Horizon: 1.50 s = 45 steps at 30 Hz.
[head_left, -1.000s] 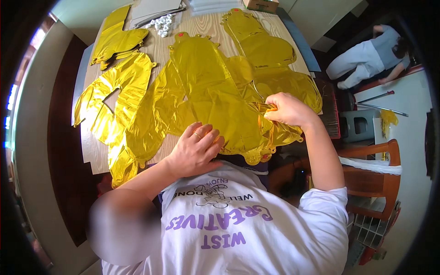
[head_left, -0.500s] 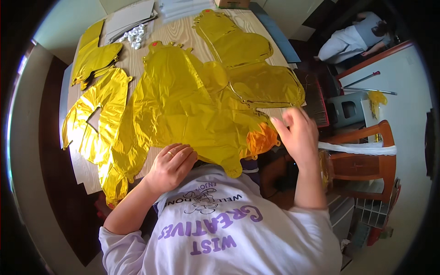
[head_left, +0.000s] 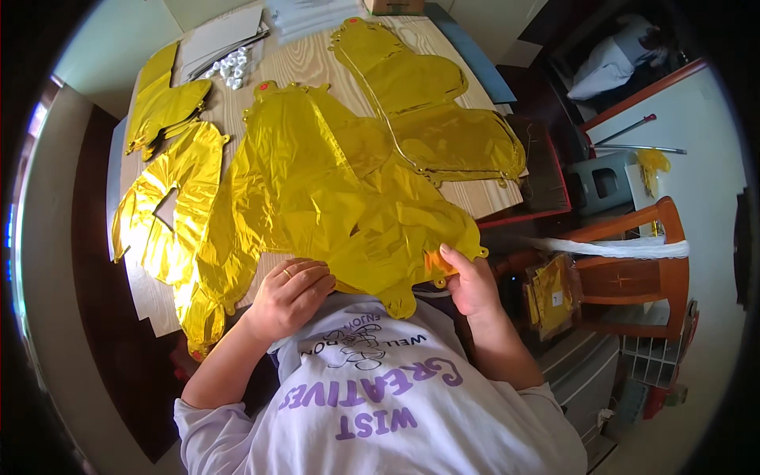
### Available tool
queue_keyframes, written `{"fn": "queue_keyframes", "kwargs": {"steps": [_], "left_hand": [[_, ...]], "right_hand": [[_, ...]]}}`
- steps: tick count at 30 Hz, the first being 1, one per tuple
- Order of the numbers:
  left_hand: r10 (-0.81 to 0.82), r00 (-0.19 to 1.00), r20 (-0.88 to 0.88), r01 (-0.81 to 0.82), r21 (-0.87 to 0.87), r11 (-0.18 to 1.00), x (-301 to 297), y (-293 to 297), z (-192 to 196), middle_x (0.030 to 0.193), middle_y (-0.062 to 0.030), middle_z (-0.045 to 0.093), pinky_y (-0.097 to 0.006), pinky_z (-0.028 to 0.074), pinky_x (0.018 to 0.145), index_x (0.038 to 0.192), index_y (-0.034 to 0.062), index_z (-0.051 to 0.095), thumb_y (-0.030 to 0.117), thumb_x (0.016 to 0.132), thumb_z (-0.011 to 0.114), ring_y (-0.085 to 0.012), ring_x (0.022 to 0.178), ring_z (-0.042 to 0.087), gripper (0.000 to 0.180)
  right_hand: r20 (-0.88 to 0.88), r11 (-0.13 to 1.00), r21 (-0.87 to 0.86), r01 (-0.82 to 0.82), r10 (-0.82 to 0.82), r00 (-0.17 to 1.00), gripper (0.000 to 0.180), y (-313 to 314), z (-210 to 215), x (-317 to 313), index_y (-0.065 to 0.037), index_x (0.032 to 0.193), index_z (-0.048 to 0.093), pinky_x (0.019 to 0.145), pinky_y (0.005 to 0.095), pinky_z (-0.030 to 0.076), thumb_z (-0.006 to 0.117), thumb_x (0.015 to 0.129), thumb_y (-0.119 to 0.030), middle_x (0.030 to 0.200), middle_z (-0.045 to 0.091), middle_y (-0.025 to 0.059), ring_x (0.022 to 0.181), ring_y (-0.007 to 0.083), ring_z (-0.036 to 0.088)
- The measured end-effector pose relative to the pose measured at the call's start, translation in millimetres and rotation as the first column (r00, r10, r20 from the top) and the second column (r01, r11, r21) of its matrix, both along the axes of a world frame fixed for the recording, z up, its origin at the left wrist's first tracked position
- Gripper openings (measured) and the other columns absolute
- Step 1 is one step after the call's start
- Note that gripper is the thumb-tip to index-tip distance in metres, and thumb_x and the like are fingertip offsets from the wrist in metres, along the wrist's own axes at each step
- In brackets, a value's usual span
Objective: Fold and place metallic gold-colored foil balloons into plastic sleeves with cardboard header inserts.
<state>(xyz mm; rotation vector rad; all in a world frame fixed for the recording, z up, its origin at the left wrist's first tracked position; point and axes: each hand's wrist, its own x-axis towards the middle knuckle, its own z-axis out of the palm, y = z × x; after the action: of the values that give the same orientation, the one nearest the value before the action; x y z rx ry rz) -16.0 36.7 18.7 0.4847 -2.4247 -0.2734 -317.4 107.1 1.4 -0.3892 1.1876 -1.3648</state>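
A large flat gold foil balloon (head_left: 317, 190) lies uninflated over the table's near part, its lower edge hanging toward my shirt. My right hand (head_left: 473, 285) pinches its right corner, thumb on top beside a small orange patch (head_left: 433, 260), fingers underneath. At the near edge, left of the middle, my left hand (head_left: 293, 297) is closed over the foil's border, its fingertips partly hidden. Shiny crumpled foil with a diamond-shaped hole (head_left: 186, 178) spreads to the left. Another flat gold balloon (head_left: 427, 111) lies at the far right, a thin pale cord (head_left: 372, 95) along it.
Folded gold foil (head_left: 162, 103), small white pieces (head_left: 230, 67) and grey sheets (head_left: 222, 39) lie at the back left. Clear plastic sleeves (head_left: 309, 16) are at the back. On the right stands a wooden chair (head_left: 633, 289) with a white strand bundle (head_left: 625, 248). Another person (head_left: 617, 55) is beyond.
My right hand has come down and left onto the balloon's right corner and taken hold of it. That corner is flatter, with less orange showing. My left hand has hardly moved.
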Motion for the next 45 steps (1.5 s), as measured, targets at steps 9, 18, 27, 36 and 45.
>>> {"fn": "queue_keyframes", "kwargs": {"steps": [9, 18, 27, 36, 45], "left_hand": [[0.197, 0.947, 0.254, -0.266, 0.272, 0.925, 15.4, -33.1, 34.4, 0.128, -0.0158, 0.06, -0.049, 0.041, 0.104, 0.128, 0.0056, 0.063, 0.041, 0.083, 0.074, -0.036, 0.125, 0.053, 0.058], [0.284, 0.901, 0.329, -0.344, 0.142, 0.928, 2.3, -87.2, -8.9, 0.149, -0.0185, 0.048, -0.053, 0.03, 0.119, 0.139, 0.009, 0.055, 0.044, 0.087, 0.072, -0.0407, 0.142, 0.039, 0.065], [0.261, 0.902, 0.343, -0.326, 0.147, 0.934, 2.9, -79.6, -4.5, 0.149, -0.0192, 0.047, -0.053, 0.03, 0.119, 0.14, 0.0085, 0.054, 0.04, 0.086, 0.073, -0.0413, 0.142, 0.039, 0.065], [0.273, 0.894, 0.355, -0.335, 0.126, 0.934, -0.9, -83.6, -4.7, 0.151, -0.0213, 0.046, -0.055, 0.03, 0.118, 0.142, 0.0072, 0.053, 0.037, 0.087, 0.072, -0.0435, 0.142, 0.038, 0.065], [0.247, 0.92, 0.306, -0.298, 0.135, 0.945, -9.4, -80.8, 0.7, 0.147, -0.0218, 0.048, -0.053, 0.032, 0.117, 0.139, 0.0053, 0.054, 0.033, 0.085, 0.073, -0.0432, 0.139, 0.042, 0.064]], "right_hand": [[-0.48, 0.992, -0.109, -0.056, -0.003, 0.877, 0.02, -1.5, -2.5, 18.9, 0.002, 0.112, 0.069, 0.078, 0.026, 0.048, 0.068, 0.095, -0.008, 0.101, 0.07, 0.0006, 0.087, 0.0082, 0.062], [-0.506, 0.992, -0.119, -0.048, -0.019, 0.862, 0.013, -5.9, -19.0, 18.2, 0.004, 0.1, 0.068, 0.069, 0.026, 0.048, 0.065, 0.099, -0.009, 0.085, 0.068, -0.0005, 0.075, 0.0052, 0.056], [-0.374, 0.988, -0.148, -0.04, -0.018, 0.927, 0.024, 0.0, 7.0, 23.6, 0.004, 0.118, 0.066, 0.087, 0.0276, 0.047, 0.064, 0.096, -0.005, 0.11, 0.07, 0.0037, 0.096, 0.01, 0.062], [-0.462, 0.984, -0.177, 0.028, -0.108, 0.88, 0.025, 0.7, -12.3, 18.9, 0.006, 0.118, 0.066, 0.085, 0.0269, 0.049, 0.066, 0.099, -0.01, 0.108, 0.071, 0.0053, 0.094, 0.0097, 0.061], [-0.411, 0.987, -0.153, 0.051, -0.111, 0.905, 0.025, -4.3, -15.3, 18.1, 0.006, 0.117, 0.066, 0.085, 0.0266, 0.049, 0.066, 0.099, -0.011, 0.108, 0.071, 0.0053, 0.093, 0.0094, 0.062]]}}
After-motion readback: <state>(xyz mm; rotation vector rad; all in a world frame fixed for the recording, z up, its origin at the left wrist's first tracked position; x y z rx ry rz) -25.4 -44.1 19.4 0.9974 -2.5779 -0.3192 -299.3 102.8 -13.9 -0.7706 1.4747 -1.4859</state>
